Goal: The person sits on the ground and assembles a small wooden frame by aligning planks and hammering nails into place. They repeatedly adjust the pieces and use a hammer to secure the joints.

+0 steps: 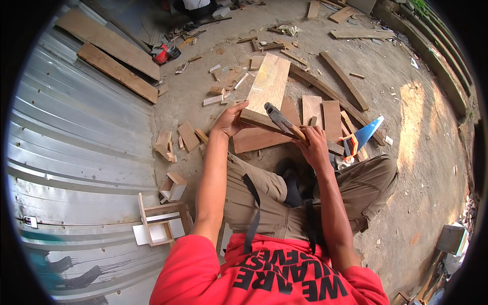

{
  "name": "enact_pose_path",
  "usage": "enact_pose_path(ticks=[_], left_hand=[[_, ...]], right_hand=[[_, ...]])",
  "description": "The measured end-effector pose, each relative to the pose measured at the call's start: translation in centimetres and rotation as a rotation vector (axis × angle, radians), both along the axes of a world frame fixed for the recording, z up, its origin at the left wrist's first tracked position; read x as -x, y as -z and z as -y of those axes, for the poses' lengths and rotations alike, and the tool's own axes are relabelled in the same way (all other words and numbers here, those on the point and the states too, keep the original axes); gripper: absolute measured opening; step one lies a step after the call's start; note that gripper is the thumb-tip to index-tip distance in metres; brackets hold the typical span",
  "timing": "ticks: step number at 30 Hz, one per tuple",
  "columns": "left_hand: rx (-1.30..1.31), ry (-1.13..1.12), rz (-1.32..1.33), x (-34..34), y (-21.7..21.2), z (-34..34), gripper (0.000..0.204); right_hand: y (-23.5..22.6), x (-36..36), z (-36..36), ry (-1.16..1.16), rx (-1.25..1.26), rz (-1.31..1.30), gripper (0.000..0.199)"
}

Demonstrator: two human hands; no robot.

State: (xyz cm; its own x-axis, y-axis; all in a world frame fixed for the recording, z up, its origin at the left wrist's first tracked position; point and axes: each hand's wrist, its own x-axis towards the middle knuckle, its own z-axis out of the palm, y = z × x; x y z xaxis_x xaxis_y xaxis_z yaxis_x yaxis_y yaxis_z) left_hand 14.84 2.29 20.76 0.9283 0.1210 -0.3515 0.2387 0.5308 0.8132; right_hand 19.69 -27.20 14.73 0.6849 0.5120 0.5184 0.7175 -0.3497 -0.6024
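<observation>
My left hand point(231, 120) is closed around the left corner of a wooden piece in front of my lap. The piece has a pale flat board point(270, 76) reaching away from me and a darker narrow strip point(258, 120) along its near end. My right hand point(312, 143) is wrapped around the wooden handle of a hammer point(280, 120). The hammer's metal head lies over the near end of the wood, and whether they touch I cannot tell. Below, reddish-brown boards point(254, 141) rest on the ground by my bent legs.
A handsaw point(367, 132) with a blue blade and orange handle lies right of the boards. Long timbers point(343, 80) and scraps cover the ground ahead. Small wooden box frames point(165, 223) stand at my left beside a corrugated metal sheet point(86, 168). A person point(195, 6) is partly visible far off.
</observation>
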Motion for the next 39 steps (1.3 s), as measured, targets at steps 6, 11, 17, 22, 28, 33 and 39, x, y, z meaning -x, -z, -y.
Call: enact_pose_path(ticks=[6, 11, 17, 22, 28, 33, 39], left_hand=[[0.086, 0.006, 0.114, 0.0, 10.7, -0.5, 0.046], [0.292, -0.449, 0.12, 1.0, 18.1, 5.1, 0.048], [-0.076, -0.44, -0.033, 0.9, 23.2, 5.6, 0.036], [-1.219, -0.287, -0.459, 1.1, 21.3, 5.1, 0.048], [-1.582, -0.333, -0.174, -1.5, 21.8, 2.6, 0.068], [-1.791, -0.018, -0.197, -2.8, 23.9, 2.4, 0.071], [-1.827, -0.023, -0.209, -3.0, 23.9, 2.9, 0.071]], right_hand=[[3.0, -0.6, 0.3, 0.097, 0.048, 0.026, 0.031], [4.7, 0.2, -0.6, 0.255, 0.102, -0.05, 0.025], [9.2, 2.5, -1.8, 0.163, 0.145, -0.395, 0.03], [9.7, 3.5, -1.3, 0.133, 0.252, -0.432, 0.031], [8.3, 4.6, -2.1, 0.091, 0.326, -0.474, 0.031], [8.7, 6.1, -1.1, 0.1, 0.335, -0.538, 0.028], [6.3, 7.3, -3.0, 0.095, 0.312, -0.534, 0.029]])
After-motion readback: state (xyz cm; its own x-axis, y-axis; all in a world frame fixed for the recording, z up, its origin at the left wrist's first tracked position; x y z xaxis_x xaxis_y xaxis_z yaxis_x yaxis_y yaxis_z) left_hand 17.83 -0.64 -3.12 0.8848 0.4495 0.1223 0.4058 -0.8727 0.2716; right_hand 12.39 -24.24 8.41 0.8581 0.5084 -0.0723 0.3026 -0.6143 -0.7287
